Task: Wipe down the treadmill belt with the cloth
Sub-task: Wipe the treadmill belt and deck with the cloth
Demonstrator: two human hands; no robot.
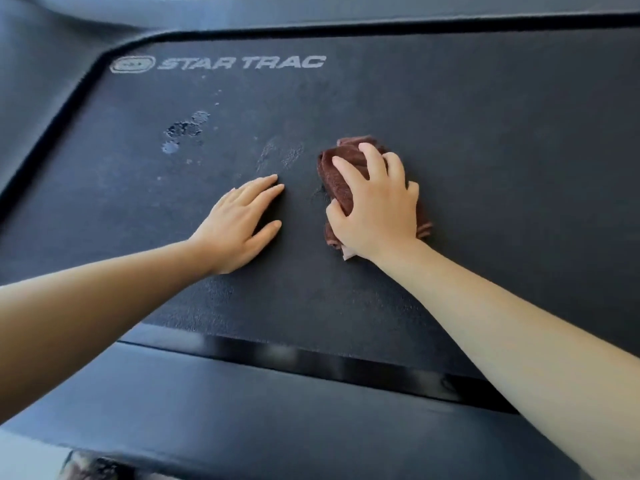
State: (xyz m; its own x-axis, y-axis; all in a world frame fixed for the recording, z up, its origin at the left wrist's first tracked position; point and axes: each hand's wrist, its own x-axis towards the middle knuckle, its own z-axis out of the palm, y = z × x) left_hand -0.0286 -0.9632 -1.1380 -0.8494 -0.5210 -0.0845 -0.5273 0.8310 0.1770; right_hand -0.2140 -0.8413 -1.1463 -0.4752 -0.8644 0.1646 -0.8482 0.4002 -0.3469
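The black treadmill belt point(485, 140) fills most of the view and carries a white STAR TRAC logo point(242, 62) at its far left. My right hand point(377, 206) presses a bunched brown cloth point(337, 174) onto the middle of the belt, fingers spread over it. My left hand point(242, 220) lies flat on the belt just left of the cloth, palm down, holding nothing. A pale dusty shoe mark point(185, 131) sits on the belt beyond my left hand, and a fainter smear point(282, 154) lies between that mark and the cloth.
A smooth dark side rail point(242, 410) runs along the near edge of the belt, with a glossy gap strip point(311, 358) between them. The far rail point(381, 15) and a rounded corner of the frame point(52, 64) border the belt at the top and left.
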